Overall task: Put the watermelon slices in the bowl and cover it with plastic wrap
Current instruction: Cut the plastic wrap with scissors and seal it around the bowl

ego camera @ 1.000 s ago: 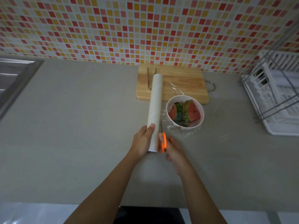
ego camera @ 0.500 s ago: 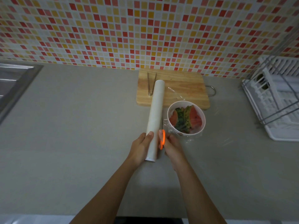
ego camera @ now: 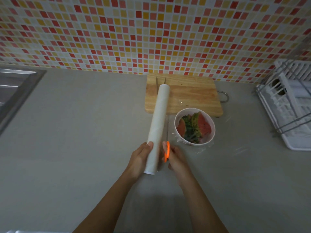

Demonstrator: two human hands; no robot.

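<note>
The left hand is clamping its fingers on the long white plastic-wrap roll; the right hand is gripping orange-handled scissors. Keeping the film taut should help cut cleanly beside the white round bowl of watermelon slices, sitting on the grey bench.

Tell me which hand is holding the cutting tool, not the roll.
The right hand: it grips the orange-handled scissors, blade pointing away beside the bowl. The left hand is wrapped around the near end of the white plastic wrap roll.
</note>
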